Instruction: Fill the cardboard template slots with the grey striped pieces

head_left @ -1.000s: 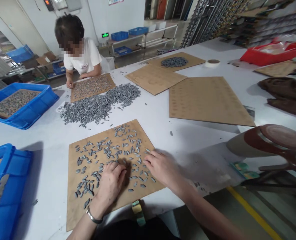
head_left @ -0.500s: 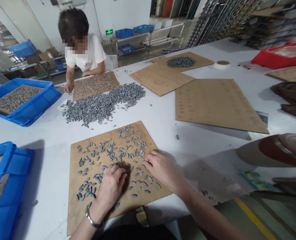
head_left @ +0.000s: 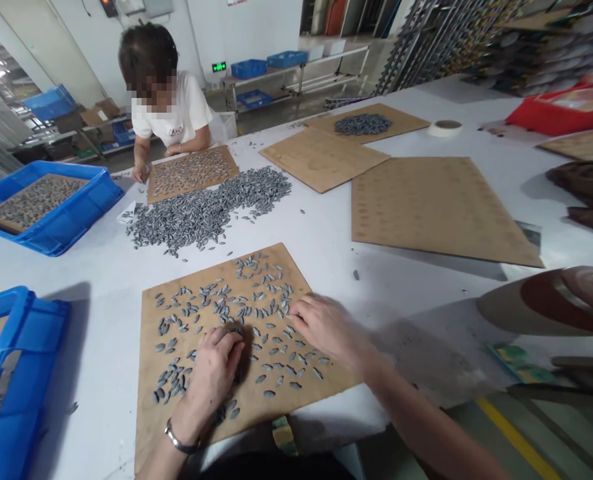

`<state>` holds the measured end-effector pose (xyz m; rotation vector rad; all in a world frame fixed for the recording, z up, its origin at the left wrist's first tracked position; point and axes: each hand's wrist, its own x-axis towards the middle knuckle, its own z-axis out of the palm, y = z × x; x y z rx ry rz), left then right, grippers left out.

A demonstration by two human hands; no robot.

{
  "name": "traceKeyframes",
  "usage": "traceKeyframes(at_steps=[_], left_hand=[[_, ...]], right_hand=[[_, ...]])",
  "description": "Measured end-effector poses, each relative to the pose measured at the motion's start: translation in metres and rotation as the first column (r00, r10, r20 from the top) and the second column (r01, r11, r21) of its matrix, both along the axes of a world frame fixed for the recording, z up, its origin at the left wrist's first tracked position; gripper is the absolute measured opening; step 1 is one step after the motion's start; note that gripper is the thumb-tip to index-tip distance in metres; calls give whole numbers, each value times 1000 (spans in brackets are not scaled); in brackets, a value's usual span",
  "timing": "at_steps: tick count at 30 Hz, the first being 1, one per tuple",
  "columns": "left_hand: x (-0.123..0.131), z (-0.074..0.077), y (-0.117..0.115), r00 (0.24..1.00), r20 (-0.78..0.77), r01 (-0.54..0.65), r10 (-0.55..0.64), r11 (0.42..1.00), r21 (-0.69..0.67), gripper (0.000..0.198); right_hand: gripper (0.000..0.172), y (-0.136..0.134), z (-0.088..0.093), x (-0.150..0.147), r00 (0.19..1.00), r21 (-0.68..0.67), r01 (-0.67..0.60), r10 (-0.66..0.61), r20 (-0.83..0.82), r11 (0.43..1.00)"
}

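Small grey pointed-oval pieces (head_left: 223,308) lie scattered over a brown cardboard sheet (head_left: 161,427) in front of me. My left hand (head_left: 215,367) rests low over the middle of the sheet, fingers curled inward; dark pieces show by its fingertips, but what lies under the palm is hidden. At the sheet's right side, my right hand (head_left: 321,327) has thumb and forefinger pinched at a small grey oval piece (head_left: 293,315), partly covered by the fingertips. Pieces below and between the hands lie singly, spaced apart; those farther left are more clustered.
A large heap of grey pieces (head_left: 186,217) lies beyond the sheet. Blue crates (head_left: 76,217) stand at left. Bare cardboard sheets (head_left: 426,207), a tape roll (head_left: 445,128) and a red bag (head_left: 531,117) are at right. Across the table a person (head_left: 176,123) leans over another filled sheet (head_left: 191,172).
My left hand has shifted slightly left and down, uncovering single pieces beside it. My right hand has moved slightly up along the sheet's right edge.
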<state>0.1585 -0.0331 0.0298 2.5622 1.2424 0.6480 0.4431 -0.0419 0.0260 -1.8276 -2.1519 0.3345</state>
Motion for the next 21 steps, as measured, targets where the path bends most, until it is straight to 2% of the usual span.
traceKeyframes(at_steps=[4, 9, 15, 21], left_hand=[[-2, 2, 0, 1000, -10, -2, 2, 1000, 1, 19], [-1, 3, 3, 1000, -4, 7, -7, 1000, 18, 22], [4, -1, 1, 999, 33, 42, -43, 999, 14, 21], [4, 3, -4, 999, 40, 35, -35, 999, -19, 20]], right_hand=[[19, -2, -1, 28, 991, 43, 126, -123, -59, 991], [20, -11, 1, 52, 984, -34, 164, -166, -66, 986], [21, -4, 4, 49, 983, -107, 172, -178, -46, 979], [26, 18, 22, 34, 986, -196, 163, -164, 8, 967]])
